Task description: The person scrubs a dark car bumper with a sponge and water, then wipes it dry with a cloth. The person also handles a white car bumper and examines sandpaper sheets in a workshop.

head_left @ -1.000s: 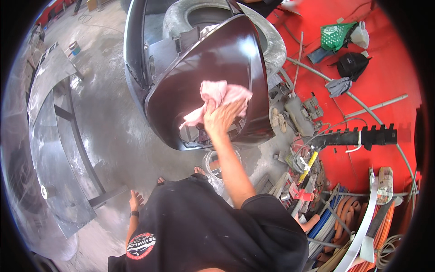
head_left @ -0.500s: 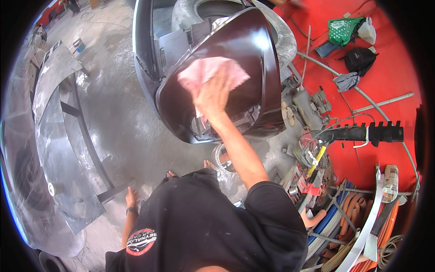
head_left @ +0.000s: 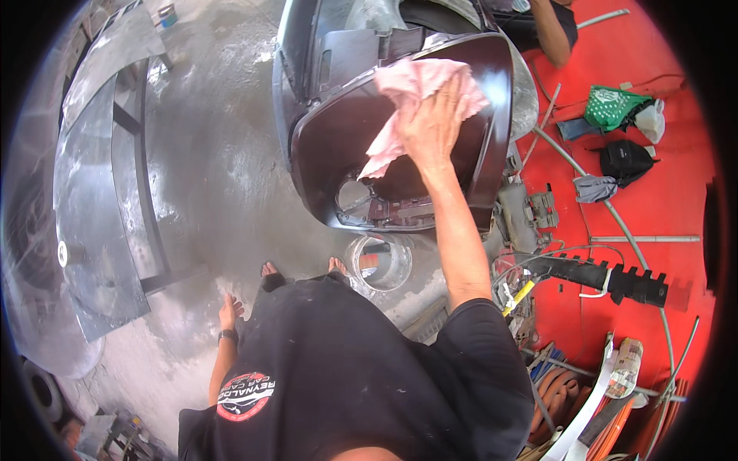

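My right hand [head_left: 433,131] lies spread over a crumpled pink cloth [head_left: 393,131], holding it against the dark, glossy surface of a car bumper [head_left: 327,146]. Part of the cloth hangs loose to the left of the fingers. A round opening and a slotted recess show in the bumper's near lower part. My left hand [head_left: 231,310] hangs at my side with its fingers apart and nothing in it. A dark band is around that wrist.
A metal ring-shaped stand [head_left: 361,265] is under the bumper's near edge. Long grey panel [head_left: 92,238] rests on a frame at left. Another person's arm [head_left: 550,31] shows at far right. Bags [head_left: 624,161], a black toothed strip [head_left: 638,286] and hoses [head_left: 555,390] lie on the right.
My right hand and the cloth have moved farther away and right across the bumper. My view has shifted, and another person's arm now shows at the far right. My left hand still hangs low.
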`<state>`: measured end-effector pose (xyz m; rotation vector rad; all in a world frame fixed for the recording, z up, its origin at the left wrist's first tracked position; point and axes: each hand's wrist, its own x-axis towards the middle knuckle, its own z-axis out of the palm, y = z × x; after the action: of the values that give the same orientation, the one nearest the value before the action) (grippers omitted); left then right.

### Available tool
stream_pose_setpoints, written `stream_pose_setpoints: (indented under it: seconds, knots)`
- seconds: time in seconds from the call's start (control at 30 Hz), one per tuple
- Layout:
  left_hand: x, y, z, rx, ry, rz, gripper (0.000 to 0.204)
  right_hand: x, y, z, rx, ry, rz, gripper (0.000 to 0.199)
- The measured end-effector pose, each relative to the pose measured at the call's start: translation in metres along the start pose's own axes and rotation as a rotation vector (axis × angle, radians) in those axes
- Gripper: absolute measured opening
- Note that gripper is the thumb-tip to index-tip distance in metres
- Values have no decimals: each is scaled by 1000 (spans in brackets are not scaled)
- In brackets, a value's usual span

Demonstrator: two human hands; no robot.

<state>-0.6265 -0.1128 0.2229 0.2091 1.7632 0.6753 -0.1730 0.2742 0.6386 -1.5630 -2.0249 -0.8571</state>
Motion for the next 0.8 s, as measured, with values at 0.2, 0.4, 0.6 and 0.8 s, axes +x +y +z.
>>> stream_pose_setpoints:
  seconds: [0.2,0.4,0.6,0.8]
  knots:
    - [-14,-30,7,-76,4,-48,80,-48,-79,23,21,-224,-129,69]
    - [-28,-36,11,-104,-31,-29,80,-149,-195,54,479,-341,65,65]
    - [-51,-1,-15,-29,-31,-15,81,-245,-204,53,826,-571,376,75]
    - [-38,-4,-52,164,3,-4,76,-208,-188,68,735,-587,94,72]
